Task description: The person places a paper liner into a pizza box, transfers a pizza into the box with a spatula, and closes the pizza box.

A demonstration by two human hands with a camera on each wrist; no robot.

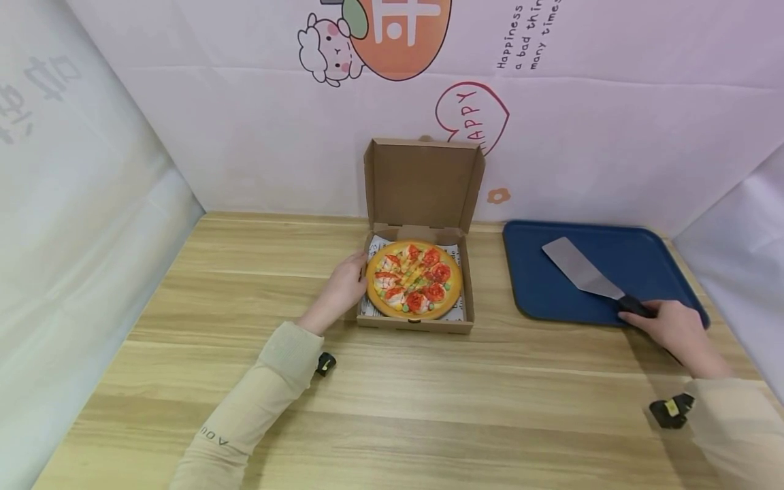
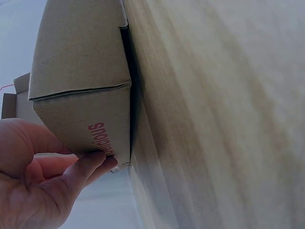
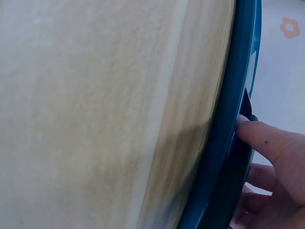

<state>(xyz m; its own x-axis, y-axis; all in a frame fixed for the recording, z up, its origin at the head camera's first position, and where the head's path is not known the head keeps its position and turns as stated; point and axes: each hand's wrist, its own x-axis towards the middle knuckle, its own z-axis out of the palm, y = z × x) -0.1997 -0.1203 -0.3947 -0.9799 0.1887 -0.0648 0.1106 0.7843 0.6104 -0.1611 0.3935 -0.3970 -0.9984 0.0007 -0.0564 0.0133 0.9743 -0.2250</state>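
Observation:
A small cardboard pizza box stands on the table with its lid raised. Inside it, on printed paper, lies a round toy-like pizza with red and white toppings. My left hand grips the box's left side wall, the thumb at the rim and fingers against the outer face, beside red lettering. At the right, my right hand holds the black handle of a metal spatula. The spatula's flat blade lies over a blue tray; the right wrist view hides the blade mostly behind the tray's rim.
The wooden table runs up to a white printed cloth behind the box and tray. White cloth also hangs at both sides. A black wrist device sits by the right sleeve, and another by the left.

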